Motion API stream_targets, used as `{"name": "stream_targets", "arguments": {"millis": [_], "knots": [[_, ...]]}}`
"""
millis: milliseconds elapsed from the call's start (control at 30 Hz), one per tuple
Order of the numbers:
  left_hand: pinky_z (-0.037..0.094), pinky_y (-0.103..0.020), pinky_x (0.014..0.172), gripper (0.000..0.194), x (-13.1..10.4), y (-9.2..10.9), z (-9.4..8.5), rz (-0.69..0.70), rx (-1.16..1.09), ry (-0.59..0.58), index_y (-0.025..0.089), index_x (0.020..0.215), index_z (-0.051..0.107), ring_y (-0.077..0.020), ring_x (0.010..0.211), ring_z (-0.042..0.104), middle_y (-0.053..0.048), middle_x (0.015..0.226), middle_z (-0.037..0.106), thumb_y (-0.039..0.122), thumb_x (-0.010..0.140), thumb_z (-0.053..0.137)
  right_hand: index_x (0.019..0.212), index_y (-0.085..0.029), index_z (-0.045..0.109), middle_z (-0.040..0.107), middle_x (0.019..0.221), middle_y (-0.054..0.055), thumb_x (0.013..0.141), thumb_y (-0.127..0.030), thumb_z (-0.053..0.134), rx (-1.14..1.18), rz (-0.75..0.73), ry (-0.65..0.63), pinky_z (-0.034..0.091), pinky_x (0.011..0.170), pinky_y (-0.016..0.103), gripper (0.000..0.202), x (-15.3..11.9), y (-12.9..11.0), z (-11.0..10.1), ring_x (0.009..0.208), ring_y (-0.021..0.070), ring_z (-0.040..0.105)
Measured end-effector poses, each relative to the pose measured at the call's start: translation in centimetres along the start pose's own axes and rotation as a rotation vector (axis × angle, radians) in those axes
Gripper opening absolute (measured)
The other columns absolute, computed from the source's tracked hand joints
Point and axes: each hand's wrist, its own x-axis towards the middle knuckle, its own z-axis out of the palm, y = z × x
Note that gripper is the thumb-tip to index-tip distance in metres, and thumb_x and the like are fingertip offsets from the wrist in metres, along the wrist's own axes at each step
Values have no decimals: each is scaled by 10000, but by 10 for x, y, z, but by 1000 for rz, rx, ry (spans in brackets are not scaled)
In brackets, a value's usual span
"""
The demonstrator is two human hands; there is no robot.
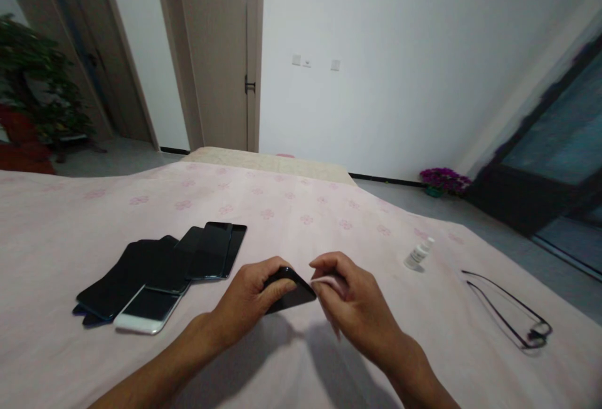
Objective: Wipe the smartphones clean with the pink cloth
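My left hand (254,290) grips a black smartphone (297,296), thumb over its face and fingers behind, holding it tilted above the table. Close to the phone's right edge, my right hand (352,302) is closed on a pale pink cloth (335,283), pinched between thumb and fingers with a corner hanging below. Whether the cloth touches the phone's edge I cannot tell. To the left lies an overlapping pile of several black phones (136,271). A white-framed phone (149,310) rests at the pile's near side.
The table has a pink flowered tablecloth (282,214). On the right stand a small white bottle (418,254) and folded-out eyeglasses (510,312). Beyond are a door (216,51), a white wall, purple flowers (444,180) and a leafy plant (37,83).
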Motion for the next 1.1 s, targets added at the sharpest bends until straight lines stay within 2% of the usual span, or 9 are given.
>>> {"name": "stream_targets", "arguments": {"millis": [267,567,833,1100], "knots": [[413,-207,661,108,-2,1,4,-3,18,-3,202,876,673,-117,714,596,43,762,668,275,884,594,1001,-245,578,660,859,-33,820,-49,546,-83,-57,-62,462,687,236,269,-4,1,-3,750,118,628],[426,-204,667,100,-4,3,8,8,-11,-9,201,874,684,-114,720,607,41,772,679,258,883,603,1008,-237,553,654,911,-23,824,-21,523,-172,-140,-101,466,721,239,285,-7,-4,-9,816,125,628],[432,-200,685,82,-5,2,10,33,-7,-19,213,889,691,-108,738,625,49,795,696,244,885,615,1002,-227,565,655,933,-2,816,-25,529,-267,-215,-76,477,733,259,277,-8,-6,-8,833,144,629],[429,-208,702,82,-6,1,11,65,35,-14,214,902,690,-112,758,628,43,814,698,236,892,612,1072,-224,575,662,973,16,818,-16,528,-298,-237,-131,492,739,267,331,-9,-7,-10,871,156,634]]}}
